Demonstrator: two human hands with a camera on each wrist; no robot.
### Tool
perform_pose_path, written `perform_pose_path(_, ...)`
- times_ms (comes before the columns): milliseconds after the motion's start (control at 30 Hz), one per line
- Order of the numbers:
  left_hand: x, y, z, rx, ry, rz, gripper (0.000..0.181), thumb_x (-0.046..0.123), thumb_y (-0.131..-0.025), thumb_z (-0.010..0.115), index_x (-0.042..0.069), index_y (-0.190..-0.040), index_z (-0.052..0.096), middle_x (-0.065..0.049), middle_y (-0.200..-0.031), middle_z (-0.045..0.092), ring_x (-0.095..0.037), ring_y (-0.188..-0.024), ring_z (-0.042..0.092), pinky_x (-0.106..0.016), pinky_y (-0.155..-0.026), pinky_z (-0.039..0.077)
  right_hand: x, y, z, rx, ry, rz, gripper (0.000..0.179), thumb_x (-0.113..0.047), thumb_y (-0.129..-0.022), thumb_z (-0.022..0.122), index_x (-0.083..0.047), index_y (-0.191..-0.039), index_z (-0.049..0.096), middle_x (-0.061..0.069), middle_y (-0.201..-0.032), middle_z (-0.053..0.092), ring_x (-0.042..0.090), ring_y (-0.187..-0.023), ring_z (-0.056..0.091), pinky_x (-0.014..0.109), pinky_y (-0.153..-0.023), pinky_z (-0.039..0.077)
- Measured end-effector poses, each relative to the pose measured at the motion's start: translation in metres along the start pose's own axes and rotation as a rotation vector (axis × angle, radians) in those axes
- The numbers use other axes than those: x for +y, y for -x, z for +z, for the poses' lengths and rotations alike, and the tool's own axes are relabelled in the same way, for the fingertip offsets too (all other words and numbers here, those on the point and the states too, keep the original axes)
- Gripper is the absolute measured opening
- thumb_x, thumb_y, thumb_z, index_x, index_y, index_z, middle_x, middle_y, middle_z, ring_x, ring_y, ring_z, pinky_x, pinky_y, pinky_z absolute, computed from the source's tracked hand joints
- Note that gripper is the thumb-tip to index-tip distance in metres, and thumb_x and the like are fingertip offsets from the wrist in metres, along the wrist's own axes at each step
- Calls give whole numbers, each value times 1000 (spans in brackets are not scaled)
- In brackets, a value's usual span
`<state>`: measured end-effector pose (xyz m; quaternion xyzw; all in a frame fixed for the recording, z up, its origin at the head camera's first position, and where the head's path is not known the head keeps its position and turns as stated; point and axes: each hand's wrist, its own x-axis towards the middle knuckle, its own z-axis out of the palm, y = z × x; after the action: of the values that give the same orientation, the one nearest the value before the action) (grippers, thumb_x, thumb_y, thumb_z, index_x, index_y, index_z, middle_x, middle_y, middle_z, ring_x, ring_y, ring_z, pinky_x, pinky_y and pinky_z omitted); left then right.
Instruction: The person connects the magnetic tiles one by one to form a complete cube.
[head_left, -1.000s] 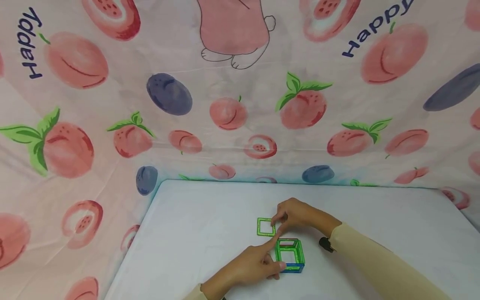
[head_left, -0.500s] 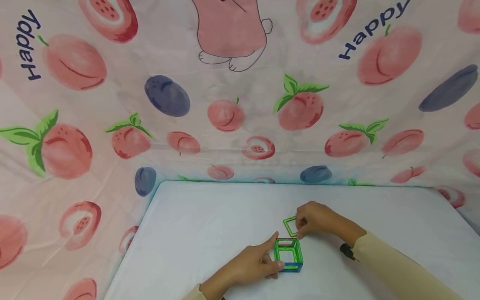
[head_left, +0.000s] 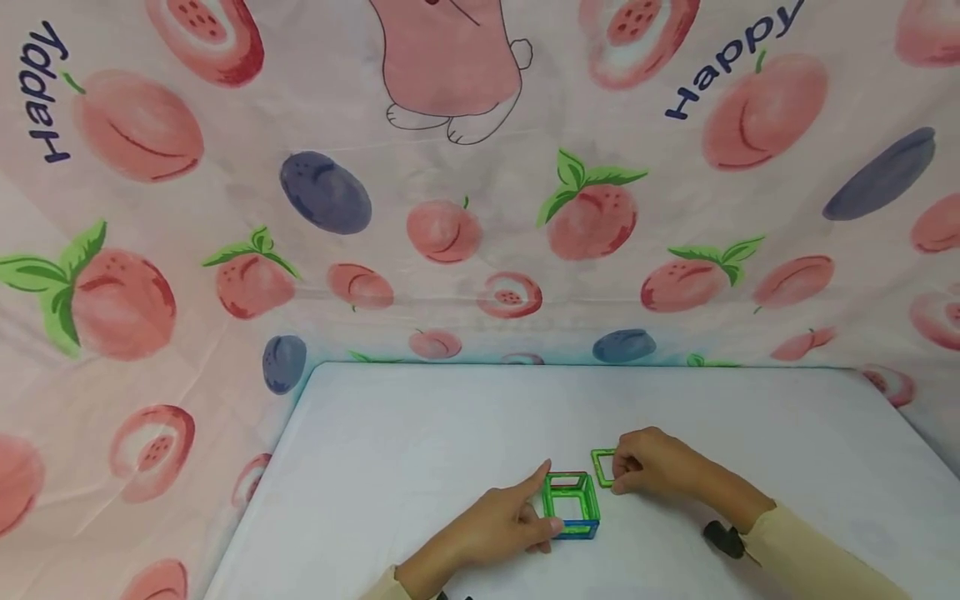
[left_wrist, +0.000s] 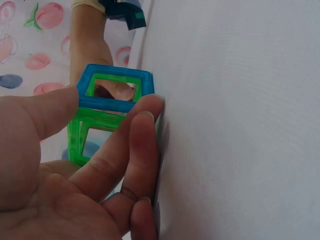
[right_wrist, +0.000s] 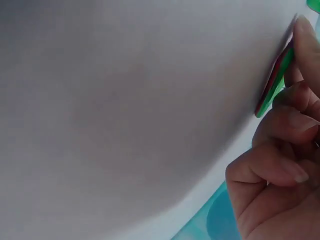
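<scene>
In the head view my left hand (head_left: 498, 525) holds a small open-topped cube of square magnetic tiles (head_left: 582, 533). Its thumb lies at the blue front edge and its index finger reaches the back left corner. Up close, the left wrist view shows the blue frame (left_wrist: 117, 104) on one face and green frames on another. Right of the cube's far corner, my right hand (head_left: 656, 462) pinches a green square magnetic tile (head_left: 597, 467) by its right side, low over the table. Seen edge-on in the right wrist view, that tile (right_wrist: 276, 82) also shows a red edge; part hides behind the fingers.
Both hands work over a white table (head_left: 420, 433). A fruit-print cloth (head_left: 465, 325) hangs along its back and left sides. A dark wrist-worn device (head_left: 723, 540) sits by the right cuff.
My right hand has pulled the loose green tile from behind and left of the cube over to its right. The left hand keeps its hold on the cube.
</scene>
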<state>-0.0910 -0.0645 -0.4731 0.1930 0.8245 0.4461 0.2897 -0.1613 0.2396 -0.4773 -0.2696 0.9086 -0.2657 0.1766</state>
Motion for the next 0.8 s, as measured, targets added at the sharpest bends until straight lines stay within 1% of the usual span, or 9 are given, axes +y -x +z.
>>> perform_pose_path(133,0,0,-1,8,-12,-13,79,46,-98,66,27,-163,27,12,-74,71,-4,-69,60,-26,-80,47,-3,5,-3,23,-45,-7,17,-31,-85,84,-28,-77,68,-14,-70,53,0,-66,48,21,-58,42)
perform_pose_path(267,-1,0,-1,6,-19,-15,79,46,-98,66,26,-163,26,12,-74,71,-4,-69,60,-26,-79,47,-15,8,-10,33,-71,-39,17,-30,-85,84,-27,-78,68,-14,-69,52,-1,-66,47,21,-57,41)
perform_pose_path(500,-4,1,-2,-2,-3,2,79,47,-98,65,26,-163,26,12,-75,72,-4,-68,61,-24,-77,47,-51,12,-15,8,-102,-82,17,-33,-84,84,-27,-78,68,-14,-69,49,-1,-65,47,20,-56,39)
perform_pose_path(633,-6,0,-1,-10,17,15,79,46,-98,65,27,-163,26,12,-75,72,-4,-69,62,-24,-78,48,-71,12,-12,-17,-100,-96,19,-32,-84,84,-28,-76,67,-15,-68,48,-2,-64,45,19,-56,38)
perform_pose_path(800,-7,0,-1,-11,19,40,79,46,-99,64,25,-164,25,13,-76,73,-1,-71,64,-22,-82,48,-93,9,-5,-49,-78,-101,22,-34,-83,84,-29,-73,66,-16,-68,48,-2,-62,44,19,-55,36)
